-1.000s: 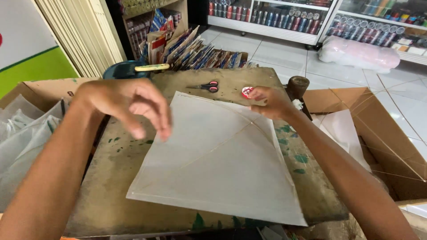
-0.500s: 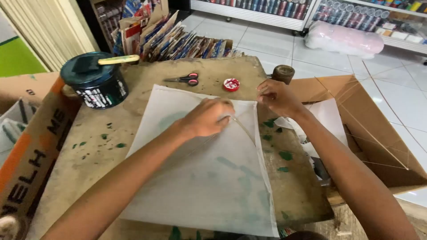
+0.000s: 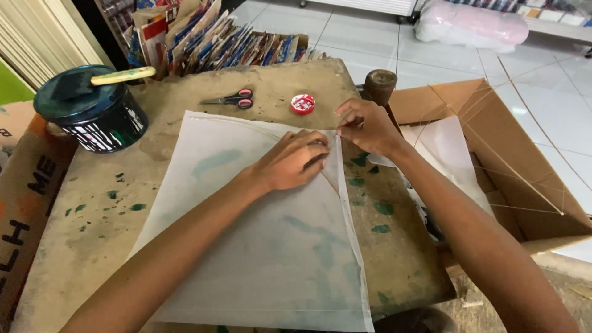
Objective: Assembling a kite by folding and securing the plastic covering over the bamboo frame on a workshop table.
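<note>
Left hand (image 3: 290, 161) lies palm-down on the white paper sheet (image 3: 259, 246), fingers curled and pressing near its upper right corner. Right hand (image 3: 369, 126) pinches that corner's edge between thumb and fingertips. Just beyond the right fingers: red cap (image 3: 303, 103). Beyond the left fingers: scissors (image 3: 231, 98). Well left: paint can (image 3: 92, 114).

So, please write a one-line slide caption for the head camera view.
Left hand presses a white translucent paper sheet on a stained worktable; right hand pinches its upper corner.
</note>
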